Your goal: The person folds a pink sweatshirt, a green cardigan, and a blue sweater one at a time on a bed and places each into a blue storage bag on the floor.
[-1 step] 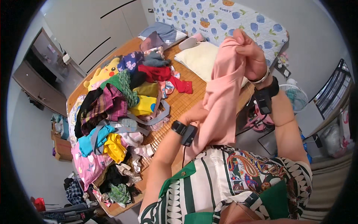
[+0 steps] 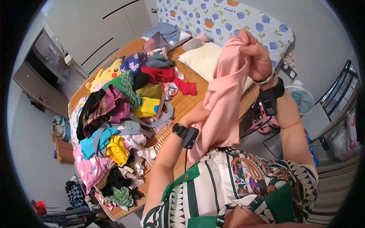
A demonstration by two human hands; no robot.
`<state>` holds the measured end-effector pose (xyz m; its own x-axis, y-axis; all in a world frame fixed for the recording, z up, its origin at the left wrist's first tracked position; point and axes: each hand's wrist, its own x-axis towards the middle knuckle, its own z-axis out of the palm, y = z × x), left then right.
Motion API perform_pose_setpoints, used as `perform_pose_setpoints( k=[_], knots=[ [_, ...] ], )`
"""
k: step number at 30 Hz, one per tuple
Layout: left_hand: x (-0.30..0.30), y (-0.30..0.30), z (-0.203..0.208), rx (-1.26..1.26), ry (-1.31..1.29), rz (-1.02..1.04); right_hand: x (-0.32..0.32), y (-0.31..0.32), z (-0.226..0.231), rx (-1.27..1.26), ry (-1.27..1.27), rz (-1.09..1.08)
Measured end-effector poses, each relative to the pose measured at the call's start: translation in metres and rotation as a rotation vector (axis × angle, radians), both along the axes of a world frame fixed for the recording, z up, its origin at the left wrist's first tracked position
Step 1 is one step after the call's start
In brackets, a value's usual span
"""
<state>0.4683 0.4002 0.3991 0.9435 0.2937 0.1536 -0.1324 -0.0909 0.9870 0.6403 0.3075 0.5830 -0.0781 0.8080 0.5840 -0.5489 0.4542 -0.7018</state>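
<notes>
A soft pink garment (image 2: 224, 102) hangs in folds in front of me, its lower end reaching my lap. Up high, my right hand (image 2: 258, 57) is closed round its bunched top, with thumb and fingers pinching the cloth. Lower and to the left, my left hand (image 2: 195, 116) grips the garment's left edge; most of its fingers are hidden in the folds. What kind of garment it is, I cannot tell. Dark straps with small black devices sit on both wrists.
Left on the bamboo-matted bed (image 2: 190, 100) lies a big heap of mixed clothes (image 2: 110, 110) with a yellow plush toy (image 2: 110, 74) behind it. A cream pillow (image 2: 203, 59) rests beyond the garment. To the right stand a fan (image 2: 300, 97) and a pink object (image 2: 264, 121) on the floor.
My left hand has shifted slightly left, drawing the garment's lower folds with it. My right hand stays in place.
</notes>
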Motion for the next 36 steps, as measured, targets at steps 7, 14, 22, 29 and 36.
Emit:
perform_pose_setpoints(
  k=[7,14,22,29,36],
  knots=[
    [-0.066,0.071,0.005,0.120,0.039,0.618,0.030,0.023,-0.020,-0.122,-0.059,-0.173],
    [-0.132,0.089,0.084,0.693,-0.055,0.967,0.033,0.056,-0.041,-0.103,-0.612,-0.626],
    [-0.163,-0.009,0.071,0.839,0.148,0.330,0.014,0.060,-0.075,-0.458,-1.073,-0.803],
    [-0.130,0.004,0.038,0.513,0.238,0.398,-0.027,0.052,-0.111,-0.330,-0.426,-0.090],
    [-0.102,0.018,-0.023,0.317,0.255,0.077,-0.074,0.004,-0.079,-0.257,-0.166,0.431]
  ],
)
